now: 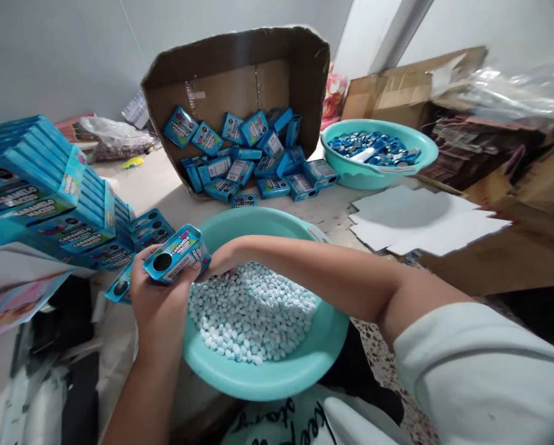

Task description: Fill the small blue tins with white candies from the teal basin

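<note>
The work looks partway through, judging by how things lie. The left hand (159, 303) is closed around a blue box (177, 253), fingers and thumb at its sides, holding it tilted over the left rim of the basin (267, 386). The right hand (221, 259) reaches down to the candies (258, 315), just beside the box; its fingertips are hidden, so how far open it is, or whether it has hold of any, I cannot tell. Another box (120, 287) shows just behind the left hand; whether that hand touches it is unclear.

Many loose boxes (256, 128) lie jumbled in and before the carton (239, 71) on the desk (142, 179), and packs (31, 179) stand stacked at left. Plenty of candies remain in the basin; whether the loose boxes are filled cannot be seen.
</note>
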`<state>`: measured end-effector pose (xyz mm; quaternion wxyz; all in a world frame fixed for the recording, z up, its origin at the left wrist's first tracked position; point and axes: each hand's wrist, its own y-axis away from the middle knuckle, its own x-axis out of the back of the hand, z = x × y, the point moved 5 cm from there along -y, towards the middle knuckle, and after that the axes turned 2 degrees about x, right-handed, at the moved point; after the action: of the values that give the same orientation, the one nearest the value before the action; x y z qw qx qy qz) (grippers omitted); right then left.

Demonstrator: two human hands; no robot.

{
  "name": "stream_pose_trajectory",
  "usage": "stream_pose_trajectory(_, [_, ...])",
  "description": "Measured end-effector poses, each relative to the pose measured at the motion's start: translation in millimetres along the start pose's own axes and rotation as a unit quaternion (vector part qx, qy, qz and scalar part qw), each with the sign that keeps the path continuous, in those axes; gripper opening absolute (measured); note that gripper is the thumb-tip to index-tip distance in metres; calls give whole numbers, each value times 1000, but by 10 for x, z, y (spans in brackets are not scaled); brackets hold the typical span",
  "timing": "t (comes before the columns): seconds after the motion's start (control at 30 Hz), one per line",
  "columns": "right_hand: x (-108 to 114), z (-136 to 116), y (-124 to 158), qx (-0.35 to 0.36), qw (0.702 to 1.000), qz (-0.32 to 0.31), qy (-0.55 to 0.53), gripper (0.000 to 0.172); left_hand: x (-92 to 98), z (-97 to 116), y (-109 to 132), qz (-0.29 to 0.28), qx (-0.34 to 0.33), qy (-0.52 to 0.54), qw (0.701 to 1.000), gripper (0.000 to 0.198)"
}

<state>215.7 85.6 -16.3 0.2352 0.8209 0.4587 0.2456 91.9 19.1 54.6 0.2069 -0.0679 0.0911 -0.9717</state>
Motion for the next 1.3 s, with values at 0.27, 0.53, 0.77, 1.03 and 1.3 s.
stream_pose_trajectory(0.27, [-370,64,-39,-72,979,-147,-123,34,-3,-41,-5,-14,-4,5,1000,57])
stream_pose_trajectory(0.53, [-375,18,-32,-71,988,-120,-66,41,-30,-11,14,-31,-12,6,999,53])
stream_pose_trajectory(0.77, [-444,20,-63,-53,989,-138,-7,57,-32,-44,-11,-40,-21,1,999,55])
stream_pose_trajectory(1.03, [-451,16,-138,11,986,-119,116,91,-48,-35,4,-51,-18,7,999,54])
stream_pose_trajectory(1.3, [-458,34,-113,-16,981,-166,97,75,-57,5,40,-56,-19,-6,998,54])
